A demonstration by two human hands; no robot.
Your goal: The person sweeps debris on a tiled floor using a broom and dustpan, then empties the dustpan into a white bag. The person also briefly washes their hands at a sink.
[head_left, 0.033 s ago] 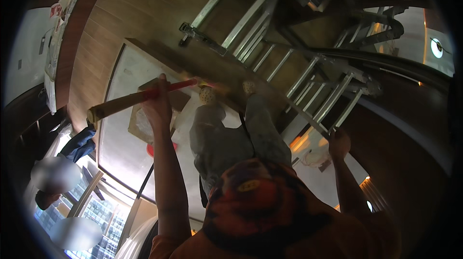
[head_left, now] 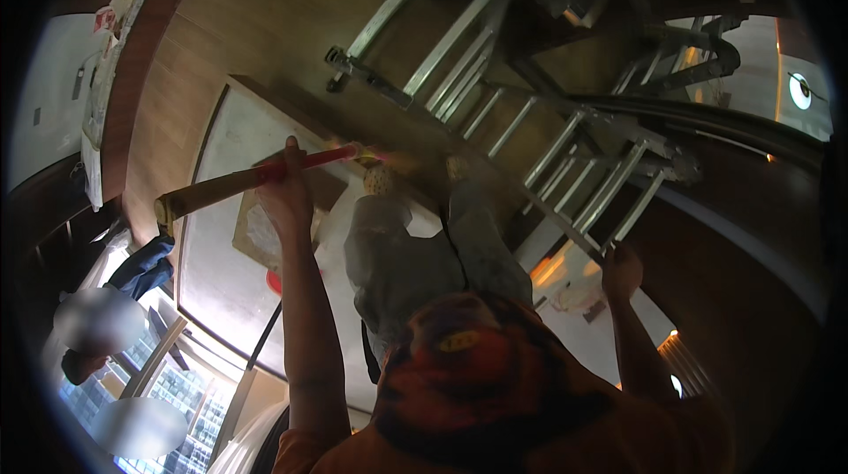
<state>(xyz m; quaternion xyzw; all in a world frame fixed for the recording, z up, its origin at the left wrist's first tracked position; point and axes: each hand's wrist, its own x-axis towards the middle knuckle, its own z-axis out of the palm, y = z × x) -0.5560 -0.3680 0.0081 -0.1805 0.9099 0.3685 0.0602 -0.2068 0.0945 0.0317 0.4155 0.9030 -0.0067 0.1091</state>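
My left hand [head_left: 287, 187] is closed around a long pole [head_left: 205, 193], tan at its near-left part and red toward a yellowish, blurred far end. Below it, a square tan piece [head_left: 252, 235] with pale material lies on a large white panel [head_left: 212, 271]. My right hand [head_left: 621, 266] is closed on the lower end of an aluminium ladder [head_left: 530, 147], which stretches up and leftward at an angle. My feet, in pale speckled footwear [head_left: 378, 181], are beside a brown board [head_left: 291, 107], between the pole and the ladder.
Another person in dark blue clothing [head_left: 141, 266] is at the left, near bright windows [head_left: 177, 394] with curtains. More dark metal framework [head_left: 707, 59] stands at the upper right. A long pale bundle [head_left: 110, 59] lies along a brown edge at the upper left, beside the wood-look floor [head_left: 181, 59].
My left hand and the pole have shifted very slightly left; the tilted ladder has moved a few pixels within the view. Both grips look the same.
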